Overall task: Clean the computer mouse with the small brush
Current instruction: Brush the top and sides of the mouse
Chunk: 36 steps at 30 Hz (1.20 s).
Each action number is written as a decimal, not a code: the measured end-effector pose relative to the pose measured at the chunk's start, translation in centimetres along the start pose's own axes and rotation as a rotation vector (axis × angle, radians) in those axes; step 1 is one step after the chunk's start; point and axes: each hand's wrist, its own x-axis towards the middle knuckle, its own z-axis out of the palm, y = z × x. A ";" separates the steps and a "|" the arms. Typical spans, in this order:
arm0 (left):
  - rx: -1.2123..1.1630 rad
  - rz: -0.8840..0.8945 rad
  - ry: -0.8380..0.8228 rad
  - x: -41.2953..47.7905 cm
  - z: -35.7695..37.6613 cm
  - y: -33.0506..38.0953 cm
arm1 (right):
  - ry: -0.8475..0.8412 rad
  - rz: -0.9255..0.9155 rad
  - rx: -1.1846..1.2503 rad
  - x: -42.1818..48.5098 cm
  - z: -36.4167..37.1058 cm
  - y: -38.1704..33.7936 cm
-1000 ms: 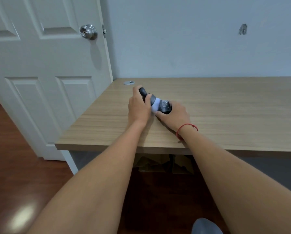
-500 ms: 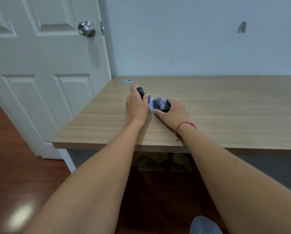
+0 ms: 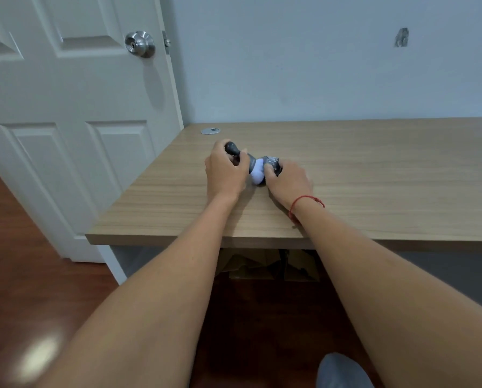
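Note:
A small brush [image 3: 255, 170] with a dark handle and a white bristle head lies across the wooden desk [image 3: 374, 169], held in my left hand [image 3: 224, 172], which is closed around the handle. The white bristles press against the left side of a dark computer mouse [image 3: 272, 163]. My right hand [image 3: 289, 182] grips the mouse from the right and near side and covers most of it; only its top with pale lettering shows. A red string bracelet [image 3: 304, 203] circles my right wrist.
A round silver cable grommet [image 3: 210, 131] sits at the desk's far left corner. A white panelled door [image 3: 66, 121] with a silver knob [image 3: 140, 43] stands to the left. Cardboard [image 3: 262, 264] lies under the desk, above a dark wood floor.
The brush head has slid down the left side of the mouse toward me, with more white bristle now showing between my hands. Both hands stay on the same spot of the desk.

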 end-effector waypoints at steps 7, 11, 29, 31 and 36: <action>-0.001 -0.030 -0.010 0.3 -0.2 -0.2 | 0.008 -0.004 0.003 0.1 0.1 0.1; 0.046 0.013 -0.031 -0.1 -0.1 0.0 | 0.020 0.001 0.023 0.1 0.0 0.2; 0.050 0.038 0.036 -0.1 -0.1 0.2 | -0.012 -0.027 0.010 0.0 -0.1 0.3; -0.049 0.101 0.038 -0.3 -0.3 0.6 | -0.017 -0.030 0.005 0.0 -0.2 0.3; 0.210 -0.005 -0.024 -0.1 0.1 -0.1 | -0.019 -0.041 0.038 -0.1 -0.3 0.3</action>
